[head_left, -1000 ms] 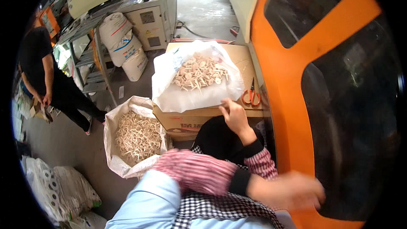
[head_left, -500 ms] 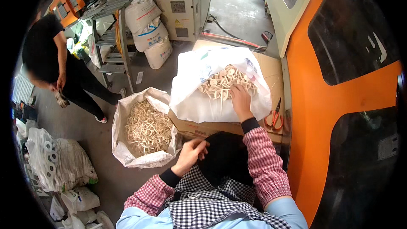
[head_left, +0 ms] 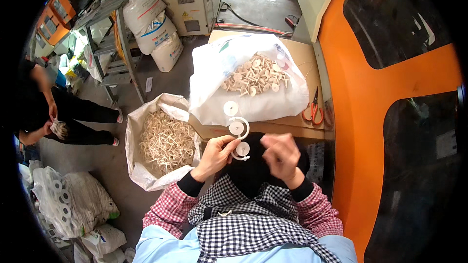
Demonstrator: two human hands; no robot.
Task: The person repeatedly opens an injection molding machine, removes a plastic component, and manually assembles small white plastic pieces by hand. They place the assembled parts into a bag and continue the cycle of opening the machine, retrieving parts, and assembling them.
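Note:
My left hand (head_left: 216, 156) pinches a cream plastic moulding between thumb and fingers, above my lap. The plastic moulding (head_left: 237, 127) has round discs in a row and curved, hook-like arms. Just to its right is my right hand (head_left: 282, 155), apart from it; motion smears its fingers, so whether it holds anything is unclear. Beyond the hands, a white plastic bag (head_left: 214, 104) lies spread open with a pile of cream disc-headed pieces (head_left: 258, 75) in it. A white woven sack (head_left: 137, 165) to the left is filled with curved cream pieces (head_left: 165, 143).
Orange-handled scissors (head_left: 314, 112) lie on the cardboard (head_left: 304, 58) under the bag. An orange machine (head_left: 351, 141) borders the right. Another person (head_left: 73, 112) stands at left, near metal steps (head_left: 124, 63). Stacked sacks (head_left: 153, 29) stand behind, and more bags (head_left: 78, 199) sit lower left.
My right hand has drawn back from the pile in the bag to beside my left hand. A plastic moulding now shows in my left hand. The view has shifted; the other person appears farther left.

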